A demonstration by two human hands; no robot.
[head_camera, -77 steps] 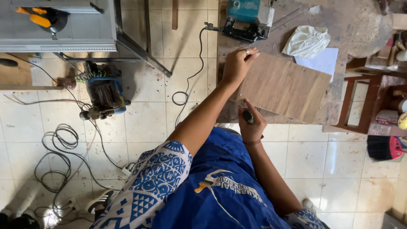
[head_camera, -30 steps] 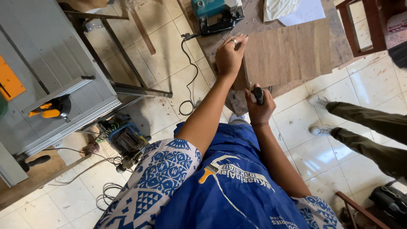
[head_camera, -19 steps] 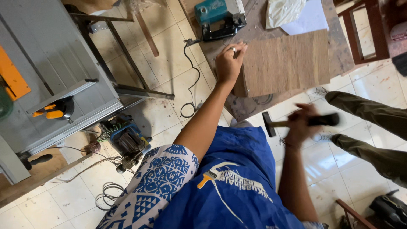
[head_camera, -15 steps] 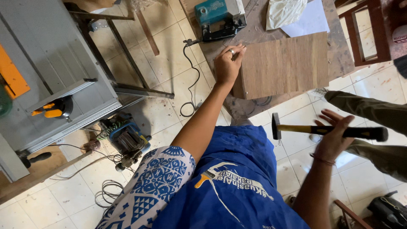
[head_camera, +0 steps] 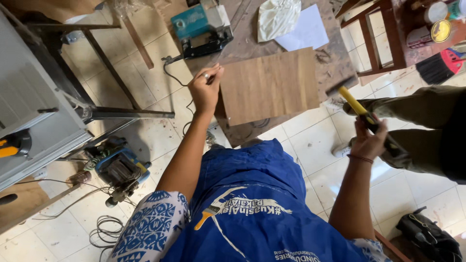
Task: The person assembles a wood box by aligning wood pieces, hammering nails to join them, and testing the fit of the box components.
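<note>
Two hands busy: left hand (head_camera: 206, 87) pinches something tiny at the wooden panel (head_camera: 269, 85) edge, right hand (head_camera: 370, 140) grips the raised hammer (head_camera: 357, 107), so a crooked swing could catch those fingers.

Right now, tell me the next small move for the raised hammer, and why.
Probably bring the hammer down at the left hand's fingertips: it is raised in the right hand, and the left hand pinches something small at the wooden board's edge.
</note>
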